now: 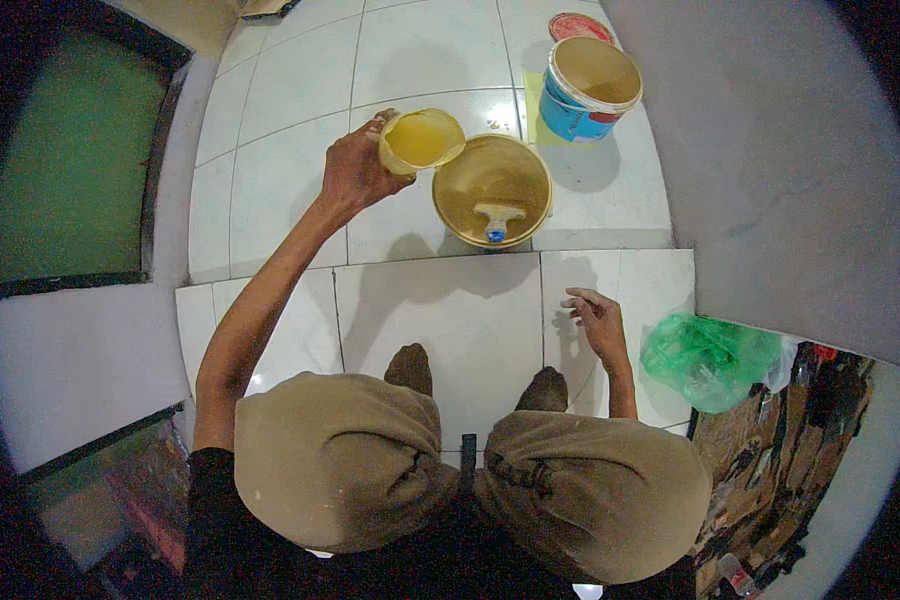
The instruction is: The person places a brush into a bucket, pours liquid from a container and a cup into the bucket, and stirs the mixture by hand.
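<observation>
My left hand [355, 165] is wrapped round a pale yellow plastic cup [420, 140]. Its wide mouth faces up toward me and its right edge is next to the rim of a round bucket [450, 225]; whether they touch I cannot tell. The cup's inside looks yellow, and whether liquid is in it is unclear. Inside the tan-coated bucket lies a tool with a wide pale head and a blue end [497, 220], like a brush or scraper. My right hand [597, 320] hangs over the tiled step, holding nothing, its fingers loosely stretched and apart.
A blue paint bucket [580, 120], tan inside, stands at the far right on a yellow sheet [532, 108], a red lid [580, 27] behind it. A green plastic bag [710, 362] lies right of my knees by the wall. The white-tiled step edge [440, 262] runs across before my feet.
</observation>
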A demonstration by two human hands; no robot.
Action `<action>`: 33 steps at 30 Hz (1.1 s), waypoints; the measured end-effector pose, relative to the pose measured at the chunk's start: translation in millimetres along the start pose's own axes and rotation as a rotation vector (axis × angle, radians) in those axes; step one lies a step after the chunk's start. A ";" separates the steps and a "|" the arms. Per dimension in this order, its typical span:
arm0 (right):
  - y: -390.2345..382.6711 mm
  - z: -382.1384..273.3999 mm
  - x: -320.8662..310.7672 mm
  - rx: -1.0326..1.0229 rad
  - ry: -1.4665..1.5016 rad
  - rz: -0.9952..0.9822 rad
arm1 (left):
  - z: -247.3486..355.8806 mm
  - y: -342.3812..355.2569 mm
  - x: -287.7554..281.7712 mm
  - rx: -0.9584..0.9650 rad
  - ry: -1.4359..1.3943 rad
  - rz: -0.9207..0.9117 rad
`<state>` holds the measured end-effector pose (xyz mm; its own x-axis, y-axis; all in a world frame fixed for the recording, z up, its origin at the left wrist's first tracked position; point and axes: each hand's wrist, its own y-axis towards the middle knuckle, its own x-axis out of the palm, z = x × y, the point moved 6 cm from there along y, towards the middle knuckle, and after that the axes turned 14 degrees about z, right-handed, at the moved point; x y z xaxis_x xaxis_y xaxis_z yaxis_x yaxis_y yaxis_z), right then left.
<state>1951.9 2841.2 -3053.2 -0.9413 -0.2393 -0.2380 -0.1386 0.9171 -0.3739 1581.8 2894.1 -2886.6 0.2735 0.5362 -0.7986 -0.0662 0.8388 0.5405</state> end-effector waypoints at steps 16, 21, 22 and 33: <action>-6.7 9.9 11.2 0.043 -0.023 -0.005 | 1.7 -3.1 35.0 0.131 0.200 -0.255; 2.6 15.5 13.9 -0.022 -0.059 -0.033 | -0.8 1.8 41.2 0.117 0.191 -0.249; 3.7 17.1 13.7 -0.021 -0.058 -0.033 | -1.4 1.6 43.1 0.135 0.201 -0.251; 9.6 34.4 12.3 -0.046 -0.037 -0.024 | 0.1 6.3 60.2 0.162 0.296 -0.295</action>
<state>1949.6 2836.1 -3090.5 -0.9256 -0.2725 -0.2626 -0.1762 0.9245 -0.3381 1598.0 2931.6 -2931.3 -0.0300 0.3002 -0.9534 0.1314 0.9467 0.2939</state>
